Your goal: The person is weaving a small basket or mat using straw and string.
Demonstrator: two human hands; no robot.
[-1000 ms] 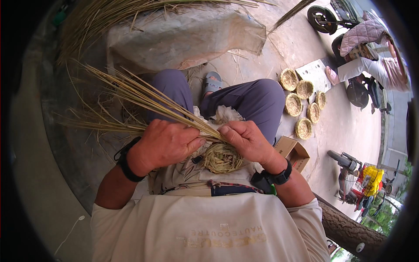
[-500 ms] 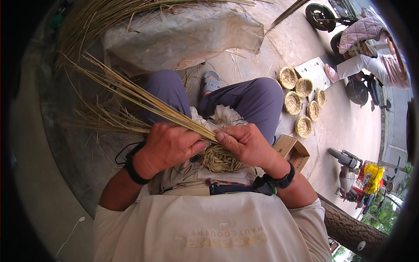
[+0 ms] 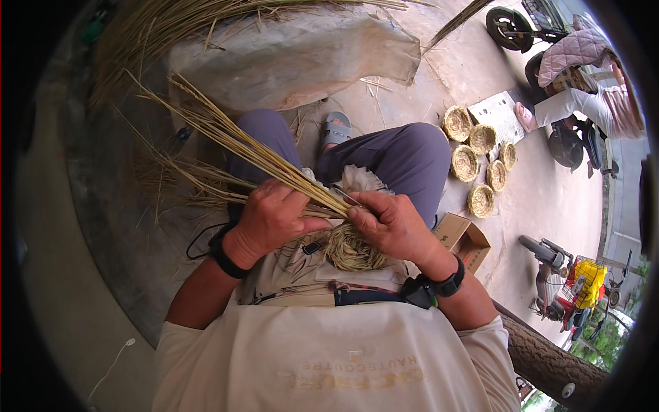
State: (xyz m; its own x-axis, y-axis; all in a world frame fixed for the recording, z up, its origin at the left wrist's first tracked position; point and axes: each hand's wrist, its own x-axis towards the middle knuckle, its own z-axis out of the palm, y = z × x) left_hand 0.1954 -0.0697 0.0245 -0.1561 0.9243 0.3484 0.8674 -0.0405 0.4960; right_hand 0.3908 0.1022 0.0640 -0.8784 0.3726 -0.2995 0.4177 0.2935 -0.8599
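Observation:
On my lap a small coiled straw basket (image 3: 353, 248) lies under my hands, partly hidden by the right one. A long bundle of straw (image 3: 254, 147) runs from it toward the upper left. My right hand (image 3: 395, 223) pinches the bundle's near end between thumb and fingers. A thin, grey, needle-like tool (image 3: 349, 198) shows at that hand's fingertips. Closer to the left knee, my left hand (image 3: 274, 216) curls round the straws with its thumb stretched toward the basket; its fingertips are hidden. More loose straws (image 3: 199, 180) stick out leftward beyond it.
Several finished straw baskets (image 3: 465, 163) sit on the ground at the right, near an open cardboard box (image 3: 463, 240). A pale plastic sheet (image 3: 295, 58) and a straw heap (image 3: 158, 41) lie ahead. At the far right are a person (image 3: 583, 103) and a parked scooter (image 3: 559, 275).
My left hand has shifted slightly rightward and its thumb has dropped away from the bundle. The straw bundle's far end has swung to the right. The right hand keeps its pinch.

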